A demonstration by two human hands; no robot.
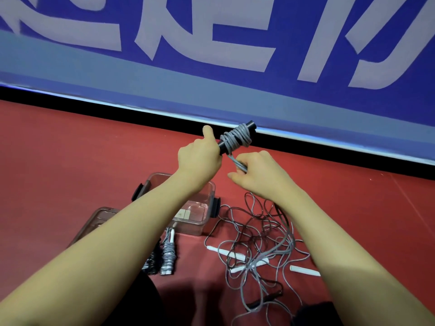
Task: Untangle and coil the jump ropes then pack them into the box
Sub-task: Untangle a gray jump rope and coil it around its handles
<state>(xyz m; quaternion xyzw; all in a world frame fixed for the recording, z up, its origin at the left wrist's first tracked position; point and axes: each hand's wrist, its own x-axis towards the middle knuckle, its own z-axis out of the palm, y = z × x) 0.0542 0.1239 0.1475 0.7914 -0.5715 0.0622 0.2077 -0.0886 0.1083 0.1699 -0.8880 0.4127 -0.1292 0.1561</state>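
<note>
My left hand (200, 158) grips the black handles of a jump rope (236, 137), held up in the air with grey cord wound several times around them. My right hand (255, 172) pinches the loose grey cord just below the winding. A clear plastic box (207, 209) with black latches stands open on the red floor under my left forearm. Two coiled ropes (162, 255) lie beside each other in front of the box. A tangle of grey and black cords (261, 245) with white handles (226, 253) spreads on the floor under my right arm.
The box's clear lid (94, 225) lies on the floor to the left of the box. A blue banner with large pale letters (211, 55) runs along the back, with a black strip at its foot. Red floor extends to both sides.
</note>
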